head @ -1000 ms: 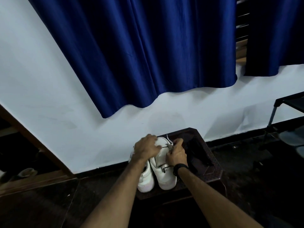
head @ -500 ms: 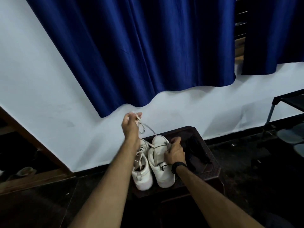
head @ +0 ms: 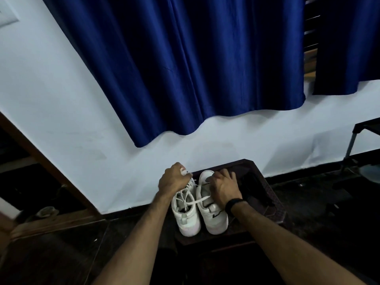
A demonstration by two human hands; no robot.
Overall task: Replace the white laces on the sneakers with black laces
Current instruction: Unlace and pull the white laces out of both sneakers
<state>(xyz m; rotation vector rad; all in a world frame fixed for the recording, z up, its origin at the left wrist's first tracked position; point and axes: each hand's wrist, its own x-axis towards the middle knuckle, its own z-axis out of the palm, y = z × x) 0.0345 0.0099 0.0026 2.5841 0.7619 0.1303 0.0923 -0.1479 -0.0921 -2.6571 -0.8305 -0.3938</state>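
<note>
The two white sneakers (head: 202, 204) stand side by side, toes toward the person, on the dark bench (head: 273, 202) against the wall. The step in hand looks like drawing the white lace (head: 195, 201) out of the right-hand sneaker. To do it well, pull one crossing at a time, in line with the eyelets, while the other hand pins the shoe down so it does not lift or slide off the bench (a jerk would only snag the lace or drag the neighbouring shoe along).

The left hand (head: 173, 181) sits just above the far end of the left sneaker, knuckles up, wrist bent down, fingers (head: 183, 171) curled into a pinch on a bit of white lace. A strand runs from that side across to the right sneaker's throat. The right hand (head: 223, 187) lies over the right sneaker's tongue and collar, palm down, fingers bent and gripping its upper edge. A dark heap just right of the sneakers may be the black laces (head: 254, 190); it is too dim to be sure.
</note>
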